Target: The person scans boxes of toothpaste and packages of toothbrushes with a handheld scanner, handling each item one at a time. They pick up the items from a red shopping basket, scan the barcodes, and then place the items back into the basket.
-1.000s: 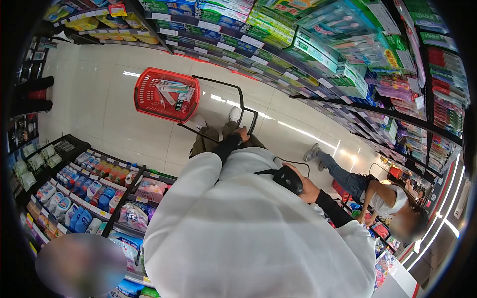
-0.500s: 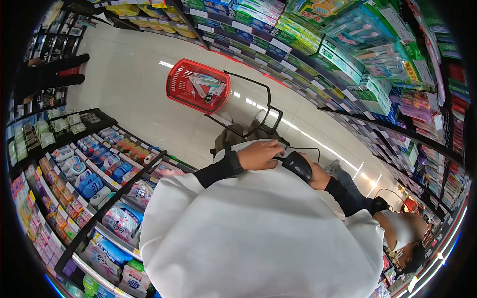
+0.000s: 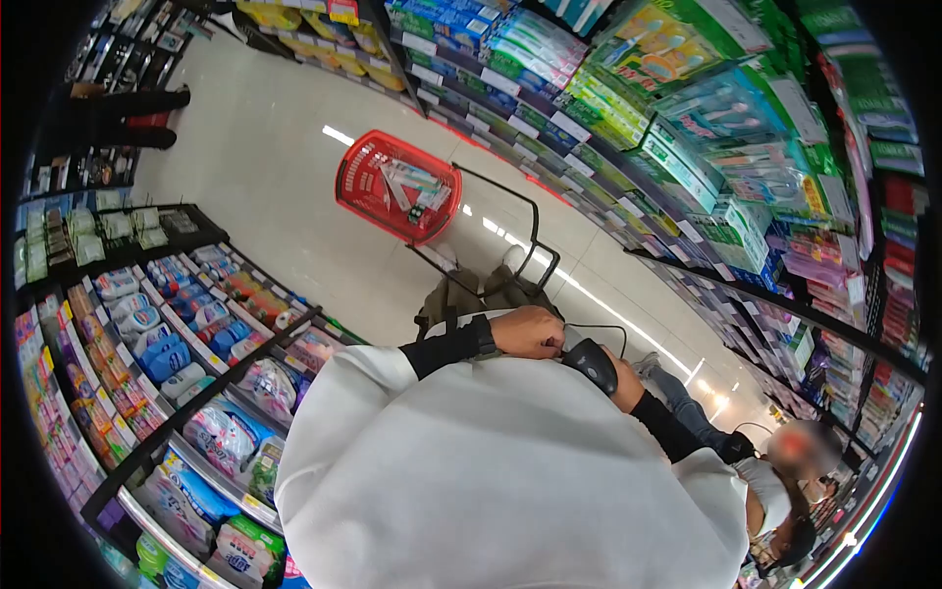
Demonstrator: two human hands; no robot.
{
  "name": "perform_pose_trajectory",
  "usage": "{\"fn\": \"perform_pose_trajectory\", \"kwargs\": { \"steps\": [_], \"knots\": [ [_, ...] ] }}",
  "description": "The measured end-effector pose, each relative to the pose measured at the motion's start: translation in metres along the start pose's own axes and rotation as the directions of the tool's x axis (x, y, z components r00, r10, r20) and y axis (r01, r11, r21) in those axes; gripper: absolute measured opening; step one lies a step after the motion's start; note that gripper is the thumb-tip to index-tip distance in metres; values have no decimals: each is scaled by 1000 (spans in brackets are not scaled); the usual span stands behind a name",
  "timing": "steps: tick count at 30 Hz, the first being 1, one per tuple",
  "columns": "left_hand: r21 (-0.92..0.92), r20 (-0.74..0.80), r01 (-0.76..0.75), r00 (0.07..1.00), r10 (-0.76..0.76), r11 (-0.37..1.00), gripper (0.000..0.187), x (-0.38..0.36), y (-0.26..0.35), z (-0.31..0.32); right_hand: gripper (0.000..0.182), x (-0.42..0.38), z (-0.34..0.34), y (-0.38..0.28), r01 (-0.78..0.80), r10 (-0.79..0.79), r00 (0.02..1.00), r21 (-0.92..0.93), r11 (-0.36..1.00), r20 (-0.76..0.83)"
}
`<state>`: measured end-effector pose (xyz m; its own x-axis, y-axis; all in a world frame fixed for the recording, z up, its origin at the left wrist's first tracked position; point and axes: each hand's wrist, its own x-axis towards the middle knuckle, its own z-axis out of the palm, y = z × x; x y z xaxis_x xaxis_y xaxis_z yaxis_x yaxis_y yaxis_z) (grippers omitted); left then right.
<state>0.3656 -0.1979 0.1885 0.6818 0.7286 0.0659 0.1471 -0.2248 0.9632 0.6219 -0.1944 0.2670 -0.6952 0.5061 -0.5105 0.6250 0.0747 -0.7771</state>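
Observation:
My left hand (image 3: 530, 332) is in front of my waist, its fingers curled in against a small greyish piece (image 3: 572, 339) that I cannot make out. Beside it, a rounded black device (image 3: 590, 364), shaped like a computer mouse, lies against my right hand (image 3: 626, 384). The right fingers are mostly hidden behind this device. A thin dark cable (image 3: 620, 334) loops out near both hands. On the floor ahead stands a red shopping basket (image 3: 345, 187) with several slim packages (image 3: 400, 187) inside and a long black handle (image 3: 535, 211) reaching toward my legs.
Shelves of toothbrush packs (image 3: 731, 118) rise on the right. Bagged and bottled goods (image 3: 231, 432) fill the left shelf. A person (image 3: 775, 491) is at the lower right, and another person's dark legs (image 3: 137, 118) show at the upper left. Pale tile floor (image 3: 265, 167) runs between.
My left fingers, spread over the front of the device before, are now curled in closer. The device has tilted and sits slightly lower. The whole view has shifted a little.

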Motion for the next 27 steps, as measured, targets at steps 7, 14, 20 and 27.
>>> {"fn": "perform_pose_trajectory", "kwargs": {
  "steps": [7, 14, 20, 27],
  "knots": [
    [-440, -5, 294, 944, -329, 848, 14, -2, -12, 26, 64, 12, -24, -38, -55, 56, 989, -13, 998, 137],
    [-616, 16, 312, 923, -384, 723, 17, 7, -33, 47, 60, 28, -31, -29, -88, 279, 876, -438, 895, 394],
    [-547, -44, 291, 926, -375, 784, 14, 11, -25, 48, 53, 36, -34, 8, 16, 16, 795, -47, 999, 606],
    [-80, -358, 62, 930, -87, 995, 8, 6, 14, 37, 45, 28, -17, -18, -345, 386, 753, -180, 921, 533]
  ]
}}
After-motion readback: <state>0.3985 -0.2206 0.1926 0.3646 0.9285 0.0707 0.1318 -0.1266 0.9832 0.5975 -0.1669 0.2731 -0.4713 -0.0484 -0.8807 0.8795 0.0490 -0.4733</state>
